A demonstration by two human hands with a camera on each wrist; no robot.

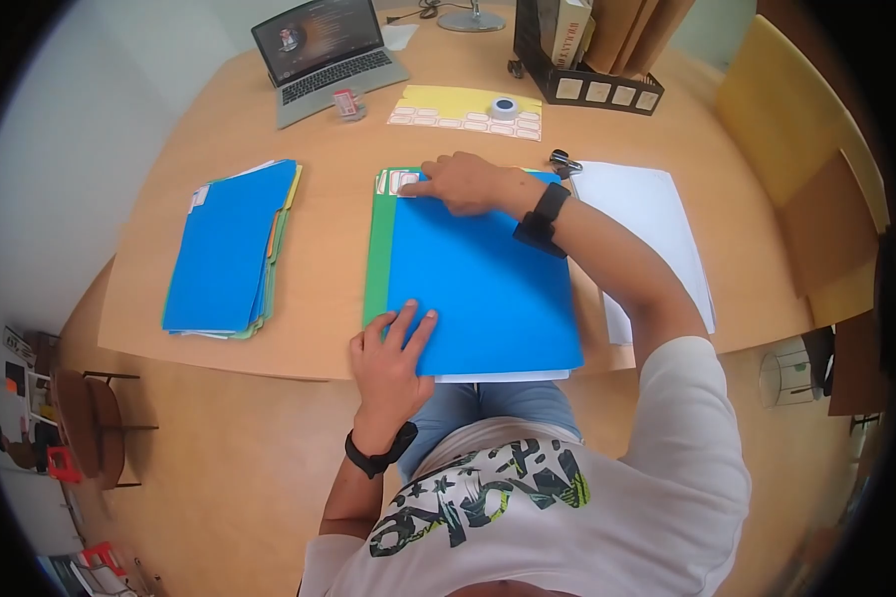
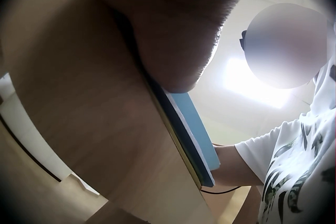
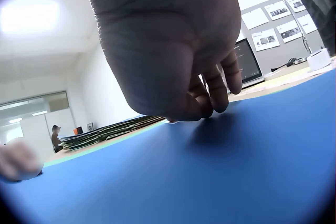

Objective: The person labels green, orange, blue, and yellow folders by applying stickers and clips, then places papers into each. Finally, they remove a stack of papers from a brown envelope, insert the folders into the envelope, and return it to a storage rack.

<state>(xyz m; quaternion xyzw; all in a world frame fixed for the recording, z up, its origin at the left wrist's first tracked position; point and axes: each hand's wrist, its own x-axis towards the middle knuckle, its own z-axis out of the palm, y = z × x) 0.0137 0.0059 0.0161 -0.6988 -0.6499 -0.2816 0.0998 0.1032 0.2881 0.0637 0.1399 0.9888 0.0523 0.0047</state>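
A blue folder [image 1: 483,289] lies in front of the person, on top of a green folder [image 1: 376,264] whose left strip shows, with white paper under its near edge. White labels with red borders [image 1: 403,181] sit at the top left corner. There the right hand [image 1: 465,184] presses a label with an extended finger; in the right wrist view its other fingers hang loosely bent over the blue surface. The left hand [image 1: 388,368] rests on the stack's lower left edge, fingers spread and fairly straight. Its heel covers part of the stack edge [image 2: 191,140] in the left wrist view.
A pile of folders [image 1: 231,249] lies at left, white sheets [image 1: 647,239] with a black binder clip [image 1: 564,162] at right. Behind are a laptop [image 1: 334,65], a small red-and-clear item [image 1: 348,104], a label sheet [image 1: 428,109], a tape roll [image 1: 505,107] and a black organizer [image 1: 607,92].
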